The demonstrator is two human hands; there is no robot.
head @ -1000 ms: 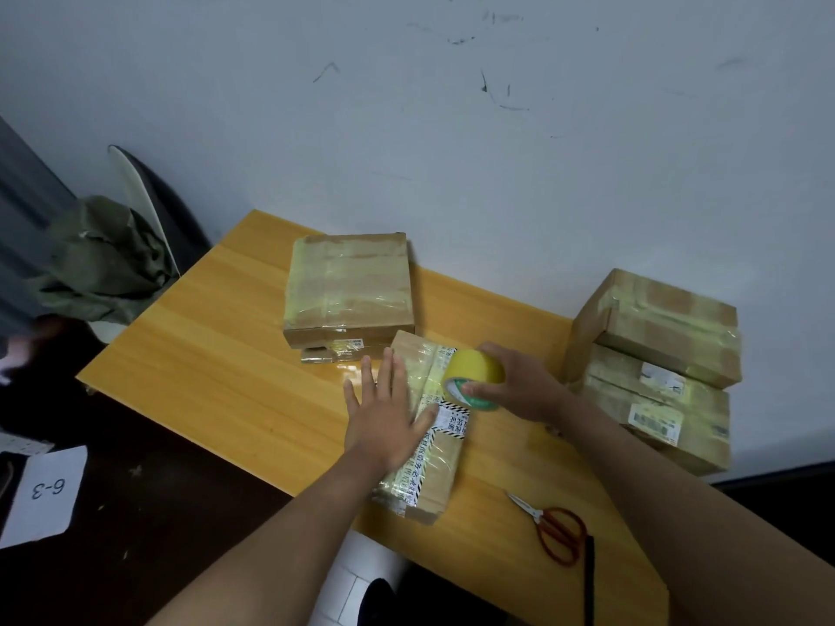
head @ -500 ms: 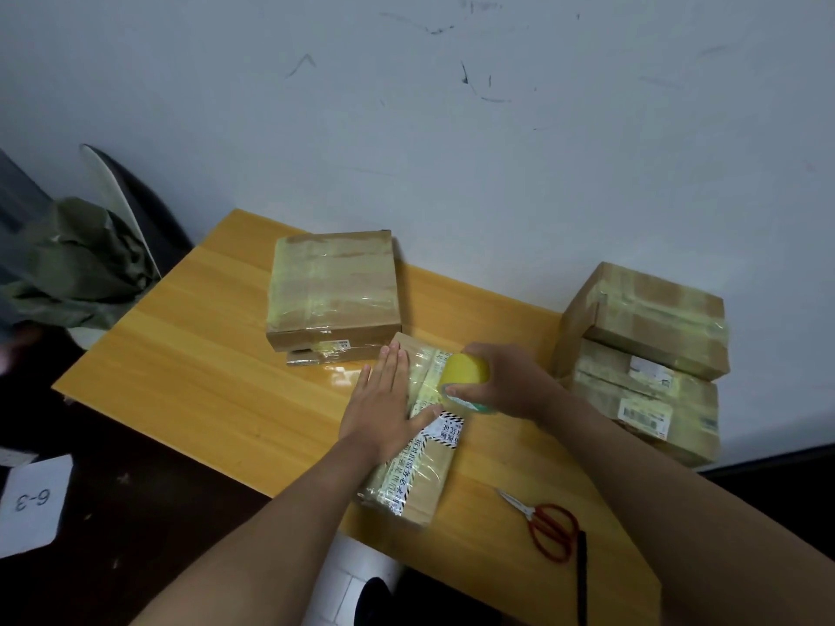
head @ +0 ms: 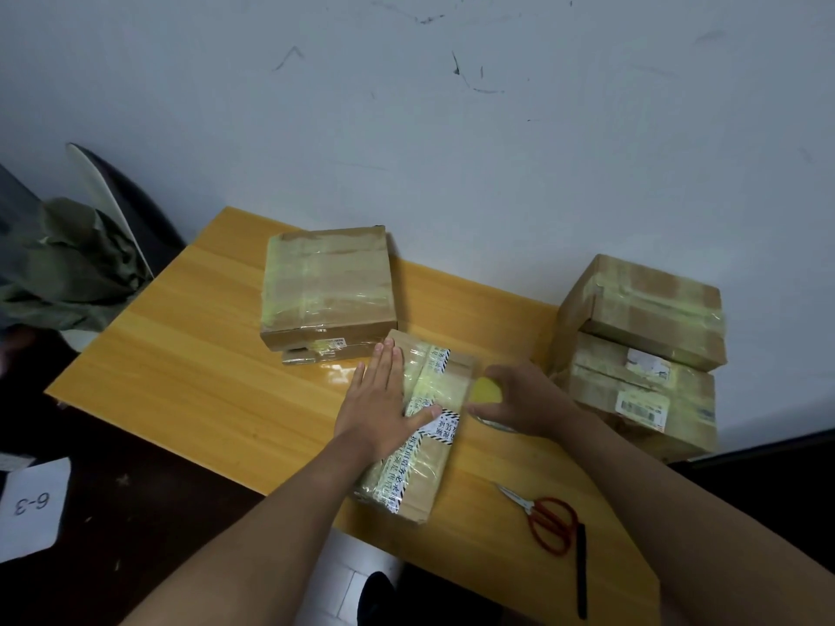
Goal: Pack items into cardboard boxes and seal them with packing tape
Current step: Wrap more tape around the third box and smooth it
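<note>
- Left hand (head: 382, 406) lies flat, fingers straight, on the long taped box (head: 418, 429) at mid-worktop (head: 180, 368).
- Right hand (head: 519, 399), just beside that box's right edge, grips the yellow tape roll (head: 485, 390).

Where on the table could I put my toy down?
The big bare patch of table left of the left hand and the taped box stack. It's crowded on the right: right hand with tape roll, stacked boxes, scissors.
</note>
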